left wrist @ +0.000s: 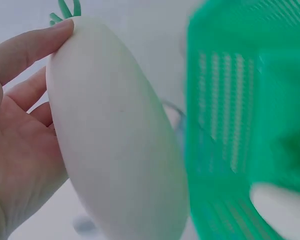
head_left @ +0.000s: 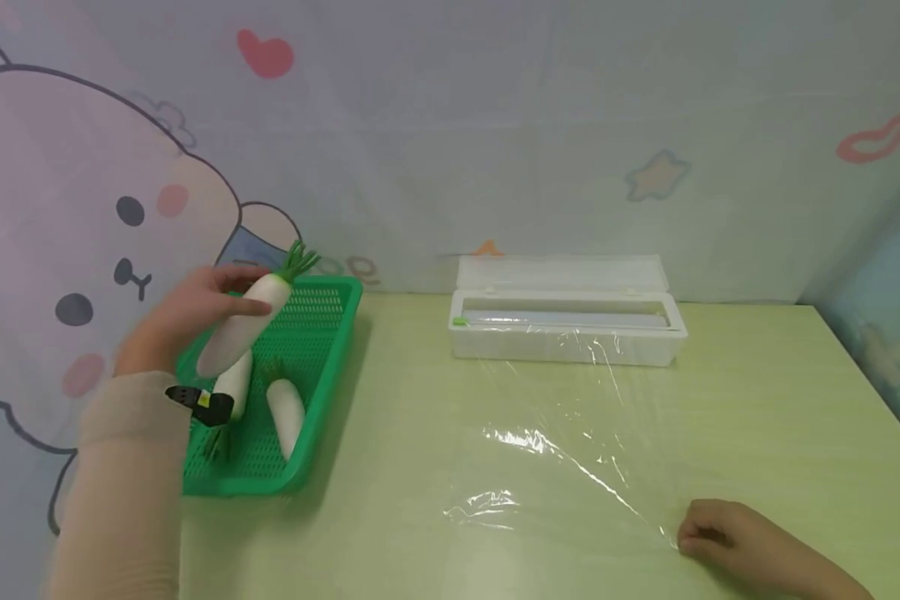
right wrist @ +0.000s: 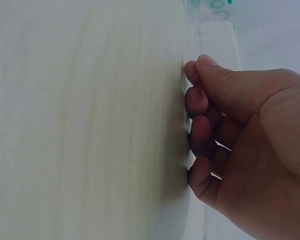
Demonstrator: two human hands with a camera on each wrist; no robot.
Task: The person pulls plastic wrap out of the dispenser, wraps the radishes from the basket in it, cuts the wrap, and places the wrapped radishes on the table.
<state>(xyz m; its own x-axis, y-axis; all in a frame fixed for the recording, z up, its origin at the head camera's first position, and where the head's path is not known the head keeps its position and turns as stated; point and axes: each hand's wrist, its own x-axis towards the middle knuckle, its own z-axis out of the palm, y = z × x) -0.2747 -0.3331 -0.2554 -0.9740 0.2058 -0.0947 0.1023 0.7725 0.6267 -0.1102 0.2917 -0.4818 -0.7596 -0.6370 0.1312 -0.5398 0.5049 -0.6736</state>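
Note:
My left hand [head_left: 187,310] grips a white radish [head_left: 242,332] with a short green leaf stub, tilted over the green basket [head_left: 336,375]. In the left wrist view the thumb lies near the radish's leafy end and the fingers go behind it. Two more white radishes show in the basket, one slim [head_left: 287,417] and one [head_left: 232,385] partly hidden by the held one. At the right, my right hand [head_left: 753,537] pinches the near corner of a sheet of clear cling film [head_left: 562,475]. The film runs from a white cling film box [head_left: 562,346] with its lid raised.
A pale yellow-green table [head_left: 397,400] bears the basket on the left and the film box at the back. A small green piece [head_left: 460,321] sits at the box's left end. Behind hangs a cloth [head_left: 435,150] printed with cartoons. A black wrist camera [head_left: 206,406] is on the left sleeve.

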